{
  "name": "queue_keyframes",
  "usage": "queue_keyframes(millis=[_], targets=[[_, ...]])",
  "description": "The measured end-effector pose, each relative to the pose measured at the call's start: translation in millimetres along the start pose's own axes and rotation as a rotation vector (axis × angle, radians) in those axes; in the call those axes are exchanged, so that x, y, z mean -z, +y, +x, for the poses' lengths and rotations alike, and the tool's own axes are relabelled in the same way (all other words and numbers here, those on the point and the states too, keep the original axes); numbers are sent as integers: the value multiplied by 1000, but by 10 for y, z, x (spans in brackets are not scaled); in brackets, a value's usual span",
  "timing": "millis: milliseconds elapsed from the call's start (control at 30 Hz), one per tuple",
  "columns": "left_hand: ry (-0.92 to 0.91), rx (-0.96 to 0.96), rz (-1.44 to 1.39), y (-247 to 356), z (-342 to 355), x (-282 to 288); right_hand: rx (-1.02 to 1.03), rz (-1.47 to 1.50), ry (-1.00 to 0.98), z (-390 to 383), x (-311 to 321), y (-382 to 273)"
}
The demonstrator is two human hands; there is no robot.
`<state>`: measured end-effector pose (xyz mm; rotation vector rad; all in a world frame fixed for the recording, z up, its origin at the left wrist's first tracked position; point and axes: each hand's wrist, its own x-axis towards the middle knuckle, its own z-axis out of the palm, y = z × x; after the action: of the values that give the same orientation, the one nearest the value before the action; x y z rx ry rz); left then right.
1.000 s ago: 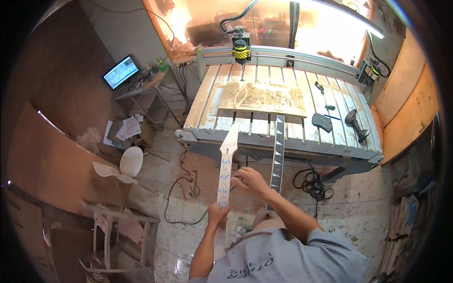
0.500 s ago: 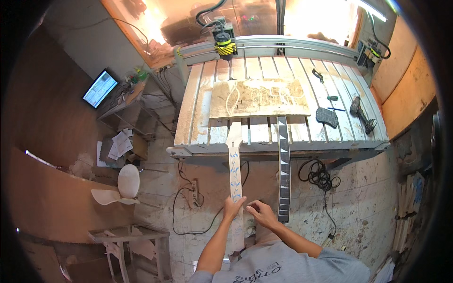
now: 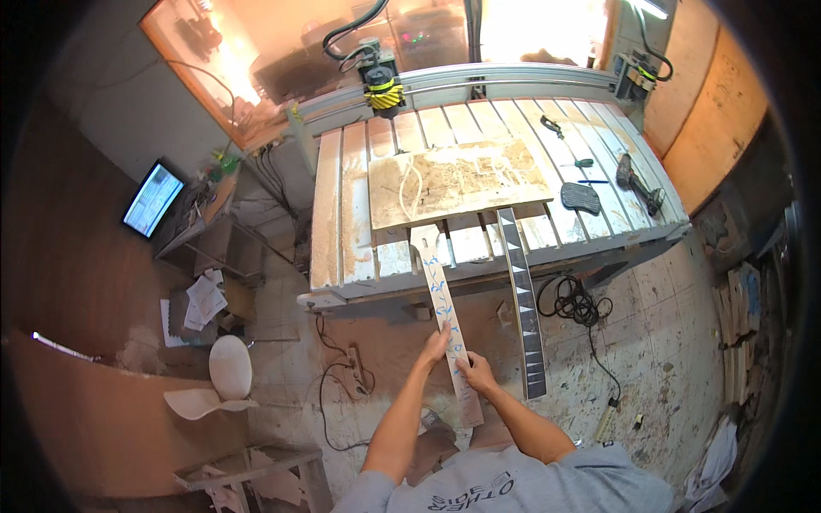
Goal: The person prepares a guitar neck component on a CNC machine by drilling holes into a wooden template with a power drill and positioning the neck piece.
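Observation:
My left hand [image 3: 436,344] grips a pale wooden guitar neck [image 3: 438,291] with blue vine-like markings along its face. Just below it on the right, my right hand [image 3: 475,369] holds the same neck. The neck's far, headstock end lies over the machine table's near edge, against a worn wooden board [image 3: 457,179] with carved lines. Right of the neck, a dark fretboard piece [image 3: 527,333] with white triangular inlays reaches from that board out past the table edge toward me.
CNC table [image 3: 342,205] ahead, spindle [image 3: 383,90] above; drill [image 3: 641,184], dark pad [image 3: 580,197], small hand tools on its right side. Monitor [image 3: 153,197], white chair [image 3: 229,368] and metal frame stand [image 3: 256,479] at left. Coiled cables [image 3: 571,299] on the floor; wood pieces far right.
My right hand has gone from hovering beside the neck to holding it. My left hand has moved up and forward with the neck, which is now angled more steeply. The view has shifted.

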<state>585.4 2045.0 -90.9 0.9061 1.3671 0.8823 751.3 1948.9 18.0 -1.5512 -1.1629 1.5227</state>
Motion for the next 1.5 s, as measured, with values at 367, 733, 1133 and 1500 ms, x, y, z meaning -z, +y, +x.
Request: queue_keyframes(millis=[367,733,1133,1500], targets=[[194,-3,-281,2340,943,101,-70,204,209,101,155,214],[214,134,-660,2574,1973,-122,-103,134,312,116,173,217],[100,245,-735,2436,1700,-6,-145,173,382,105,244,-163],[90,215,-670,2396,1443,-47,-220,137,368,61,260,-144]])
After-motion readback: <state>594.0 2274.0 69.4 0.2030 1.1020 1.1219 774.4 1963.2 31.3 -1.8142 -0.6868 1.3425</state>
